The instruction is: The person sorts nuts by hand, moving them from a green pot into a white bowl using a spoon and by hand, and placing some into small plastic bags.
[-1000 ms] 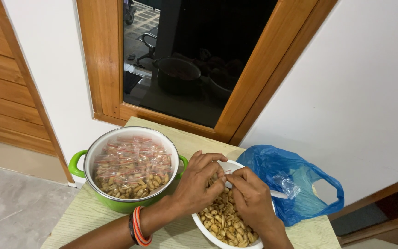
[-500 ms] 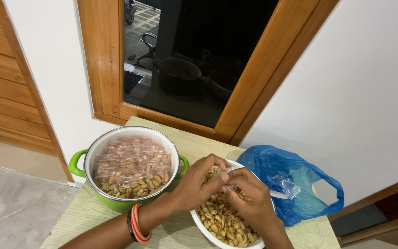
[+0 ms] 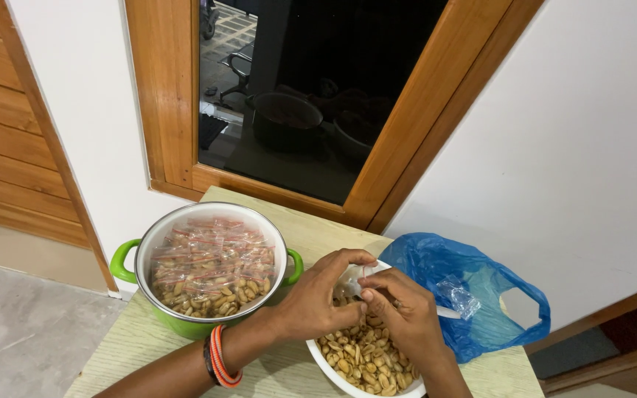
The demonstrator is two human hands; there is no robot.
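Small clear plastic packet point(image 3: 352, 278), pinched between both hands just above the far rim of the round white bowl point(image 3: 317, 355), near the right edge of the pale green wooden table point(image 3: 311, 220). Probably very light, limp and a little slick; no stiffness of its own, so likely to sag or fold wherever left unsupported. Thin film, easy to crease or tear if pulled hard. Best taken at the open top edge, one side to each hand, keeping the mouth spread and the body hanging free. Mostly hidden by fingers: only a whitish, see-through patch showing, contents impossible to tell.

Around it, from big to small:
- Green enamel pot point(image 3: 186, 326) with two loop handles, left of the bowl, packed with filled clear packets point(image 3: 211, 258) of peanuts closed by red strips.
- Crumpled blue plastic carrier bag point(image 3: 436, 258) on the right, touching the bowl, with a loose crinkled clear packet point(image 3: 457, 295) lying on it.
- Left hand point(image 3: 318, 301), orange and black bangles point(image 3: 219, 355) on the wrist, fingers curled shut with thumb and forefinger nipping the packet's near side.
- Right hand point(image 3: 401, 315), likewise closed to a pinch on the opposite side.
- Shelled tan peanuts point(image 3: 363, 362), loose in the bowl beneath both hands.
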